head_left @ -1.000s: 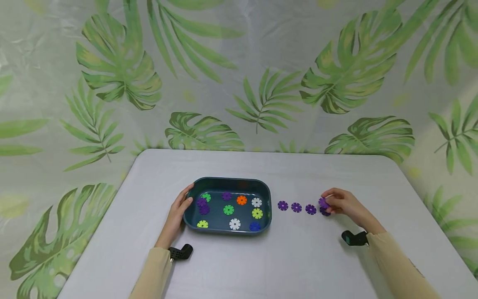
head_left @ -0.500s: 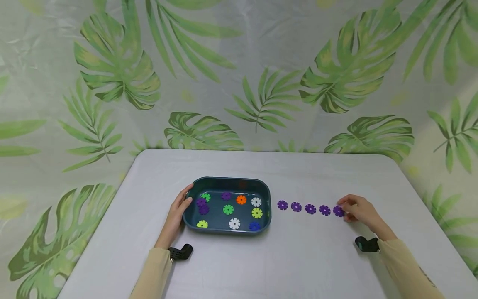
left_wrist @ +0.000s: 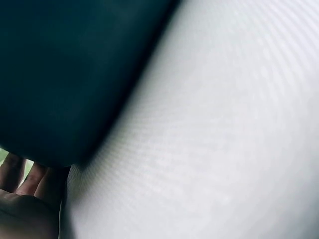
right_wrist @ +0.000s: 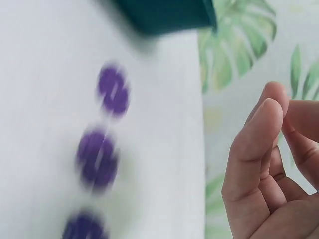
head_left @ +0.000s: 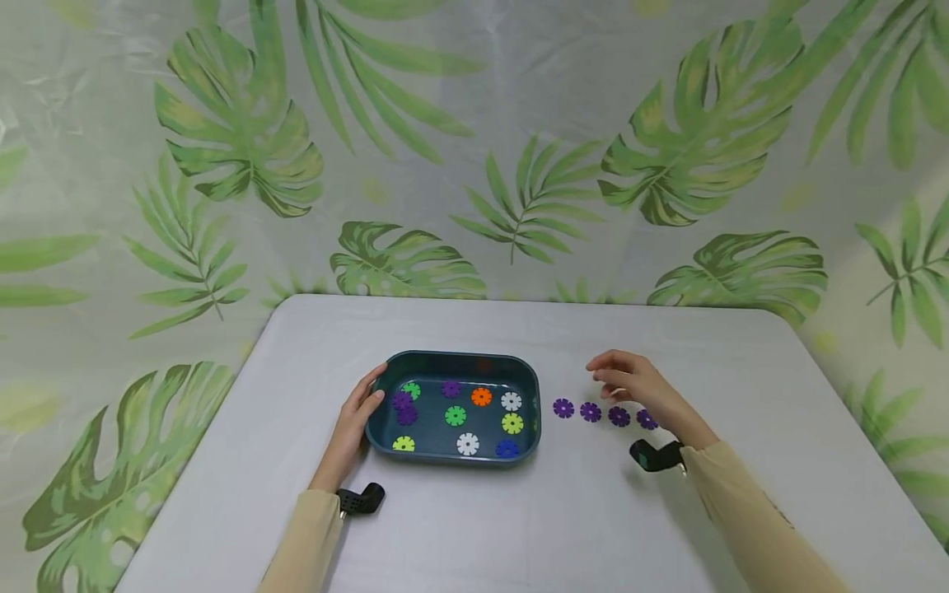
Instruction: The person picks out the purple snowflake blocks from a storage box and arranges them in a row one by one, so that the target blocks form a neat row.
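Note:
My left hand (head_left: 353,428) holds the left end of a dark teal tray (head_left: 454,459), thumb at the rim and fingers along the outer wall. In the left wrist view, its fingers (left_wrist: 34,179) lie against the tray's corner. Inside the tray lie several notched plastic discs, among them an orange disc (head_left: 481,397), a green disc (head_left: 455,416) and a white disc (head_left: 468,444). My right hand (head_left: 643,390) hovers above a row of purple discs (head_left: 591,412) right of the tray. Its fingers are loosely bent, with nothing held. The right hand and wrist hide the row's right end.
A white table (head_left: 474,527) bears the tray and the row. Behind it hangs a leaf-patterned cloth (head_left: 415,148). Each wrist wears a black camera, one at the left wrist (head_left: 362,499) and one at the right wrist (head_left: 656,455).
My right hand set a purple disc down at the row's right end, let go of it, and moved left above the row. My left hand and the tray have stayed in place.

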`<state>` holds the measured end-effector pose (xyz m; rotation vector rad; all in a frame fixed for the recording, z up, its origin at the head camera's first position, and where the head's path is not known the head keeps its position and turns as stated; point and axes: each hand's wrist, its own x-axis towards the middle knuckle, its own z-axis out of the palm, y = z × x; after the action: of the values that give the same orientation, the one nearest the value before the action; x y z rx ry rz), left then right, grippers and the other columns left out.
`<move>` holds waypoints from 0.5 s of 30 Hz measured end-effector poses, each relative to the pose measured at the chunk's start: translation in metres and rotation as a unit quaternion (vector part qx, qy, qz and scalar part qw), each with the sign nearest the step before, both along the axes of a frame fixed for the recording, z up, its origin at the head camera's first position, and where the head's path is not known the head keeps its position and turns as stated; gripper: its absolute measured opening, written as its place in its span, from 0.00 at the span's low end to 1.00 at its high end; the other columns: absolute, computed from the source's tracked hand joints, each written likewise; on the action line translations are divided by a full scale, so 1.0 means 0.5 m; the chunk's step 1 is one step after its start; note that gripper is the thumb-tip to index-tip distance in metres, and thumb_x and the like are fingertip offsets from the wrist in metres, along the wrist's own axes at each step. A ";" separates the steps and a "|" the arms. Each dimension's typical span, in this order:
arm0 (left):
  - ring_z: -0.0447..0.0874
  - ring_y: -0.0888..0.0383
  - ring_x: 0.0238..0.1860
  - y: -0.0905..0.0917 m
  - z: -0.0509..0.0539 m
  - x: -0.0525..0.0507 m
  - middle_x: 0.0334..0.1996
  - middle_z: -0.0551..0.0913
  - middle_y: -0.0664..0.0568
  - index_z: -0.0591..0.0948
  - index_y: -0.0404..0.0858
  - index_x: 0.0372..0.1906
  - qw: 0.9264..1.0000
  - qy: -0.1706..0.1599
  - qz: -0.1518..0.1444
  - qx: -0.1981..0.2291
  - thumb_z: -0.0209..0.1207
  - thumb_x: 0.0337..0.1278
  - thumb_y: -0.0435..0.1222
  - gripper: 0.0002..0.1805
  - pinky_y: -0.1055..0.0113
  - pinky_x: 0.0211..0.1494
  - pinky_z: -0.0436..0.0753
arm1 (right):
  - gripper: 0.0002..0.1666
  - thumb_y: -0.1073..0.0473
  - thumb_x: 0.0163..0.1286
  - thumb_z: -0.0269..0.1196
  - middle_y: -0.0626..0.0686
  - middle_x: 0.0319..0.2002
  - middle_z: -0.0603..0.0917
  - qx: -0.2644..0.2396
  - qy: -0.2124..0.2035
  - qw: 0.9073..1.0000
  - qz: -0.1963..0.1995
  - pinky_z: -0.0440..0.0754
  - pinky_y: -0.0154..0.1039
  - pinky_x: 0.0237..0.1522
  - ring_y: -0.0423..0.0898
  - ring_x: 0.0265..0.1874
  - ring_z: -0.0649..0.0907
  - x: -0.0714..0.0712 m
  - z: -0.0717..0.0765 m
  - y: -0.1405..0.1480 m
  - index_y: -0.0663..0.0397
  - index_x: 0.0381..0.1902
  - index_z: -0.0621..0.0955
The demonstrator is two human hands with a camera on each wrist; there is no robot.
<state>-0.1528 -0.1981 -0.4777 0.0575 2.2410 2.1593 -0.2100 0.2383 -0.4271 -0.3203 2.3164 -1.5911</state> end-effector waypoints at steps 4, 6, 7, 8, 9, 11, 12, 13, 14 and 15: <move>0.39 0.51 0.74 0.001 0.001 0.000 0.73 0.55 0.51 0.63 0.43 0.72 1.000 0.001 -0.001 0.004 0.46 0.73 0.36 0.25 0.48 0.72 0.41 | 0.19 0.58 0.74 0.53 0.62 0.42 0.76 -0.021 -0.012 0.999 0.035 0.81 0.43 0.39 0.49 0.31 0.79 -0.015 0.019 -0.094 0.70 0.52 0.74; 0.39 0.51 0.74 0.001 0.001 -0.001 0.73 0.55 0.50 0.62 0.42 0.72 1.000 0.002 -0.001 0.008 0.46 0.73 0.36 0.25 0.48 0.72 0.41 | 0.18 0.58 0.73 0.54 0.65 0.44 0.77 -0.029 -0.021 0.998 0.053 0.81 0.42 0.38 0.48 0.31 0.79 -0.022 0.025 -0.140 0.69 0.52 0.74; 0.39 0.51 0.74 0.001 0.002 -0.001 0.73 0.54 0.50 0.62 0.42 0.72 1.000 0.002 -0.002 0.009 0.45 0.73 0.36 0.25 0.48 0.72 0.41 | 0.18 0.58 0.73 0.54 0.66 0.45 0.77 -0.033 -0.026 0.997 0.061 0.81 0.41 0.38 0.48 0.31 0.79 -0.025 0.027 -0.162 0.68 0.52 0.75; 0.39 0.51 0.74 0.001 0.002 0.000 0.73 0.54 0.50 0.62 0.42 0.72 1.000 0.002 -0.002 0.010 0.45 0.73 0.36 0.25 0.48 0.72 0.41 | 0.17 0.58 0.73 0.54 0.67 0.46 0.77 -0.037 -0.030 0.996 0.070 0.81 0.40 0.37 0.48 0.30 0.79 -0.028 0.027 -0.184 0.67 0.51 0.75; 0.39 0.51 0.74 0.001 0.003 0.000 0.73 0.54 0.49 0.62 0.41 0.72 1.000 0.002 -0.002 0.010 0.45 0.73 0.35 0.25 0.48 0.72 0.41 | 0.16 0.59 0.73 0.54 0.67 0.48 0.77 -0.039 -0.035 0.995 0.079 0.81 0.39 0.36 0.49 0.30 0.79 -0.032 0.027 -0.205 0.67 0.51 0.76; 0.40 0.51 0.74 0.001 0.003 0.000 0.73 0.54 0.49 0.62 0.41 0.72 1.000 0.002 -0.002 0.009 0.45 0.73 0.35 0.25 0.48 0.72 0.41 | 0.15 0.60 0.73 0.54 0.68 0.49 0.77 -0.042 -0.044 0.993 0.098 0.81 0.38 0.35 0.50 0.30 0.79 -0.040 0.023 -0.245 0.66 0.50 0.76; 0.39 0.51 0.74 0.001 0.003 0.000 0.73 0.54 0.49 0.62 0.41 0.72 1.000 0.002 -0.002 0.010 0.45 0.73 0.35 0.25 0.48 0.72 0.41 | 0.15 0.60 0.73 0.54 0.68 0.50 0.77 -0.044 -0.051 0.992 0.107 0.81 0.39 0.36 0.52 0.31 0.79 -0.044 0.020 -0.263 0.66 0.50 0.76; 0.39 0.51 0.74 0.001 0.003 0.001 0.73 0.54 0.49 0.62 0.41 0.72 1.000 0.003 -0.002 0.011 0.45 0.73 0.35 0.25 0.48 0.72 0.41 | 0.15 0.61 0.73 0.53 0.68 0.51 0.77 -0.047 -0.055 0.991 0.115 0.82 0.41 0.37 0.54 0.32 0.80 -0.048 0.017 -0.280 0.67 0.50 0.76; 0.39 0.51 0.74 0.001 0.003 0.001 0.73 0.54 0.49 0.62 0.41 0.72 1.000 0.003 -0.001 0.010 0.45 0.73 0.35 0.25 0.48 0.72 0.41 | 0.15 0.61 0.74 0.53 0.68 0.51 0.77 -0.048 -0.060 0.989 0.124 0.82 0.44 0.38 0.56 0.32 0.80 -0.052 0.012 -0.296 0.67 0.50 0.76; 0.39 0.51 0.74 0.001 0.003 0.001 0.73 0.54 0.49 0.62 0.41 0.72 1.000 0.003 0.000 0.009 0.45 0.73 0.35 0.25 0.48 0.72 0.41 | 0.15 0.62 0.74 0.53 0.69 0.52 0.76 -0.044 -0.063 0.988 0.132 0.82 0.46 0.39 0.57 0.34 0.80 -0.055 0.009 -0.311 0.68 0.51 0.76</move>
<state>-0.1525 -0.1974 -0.4763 0.0646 2.2233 2.1821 -0.2376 0.0828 -0.4227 -0.5089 2.0179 -1.5359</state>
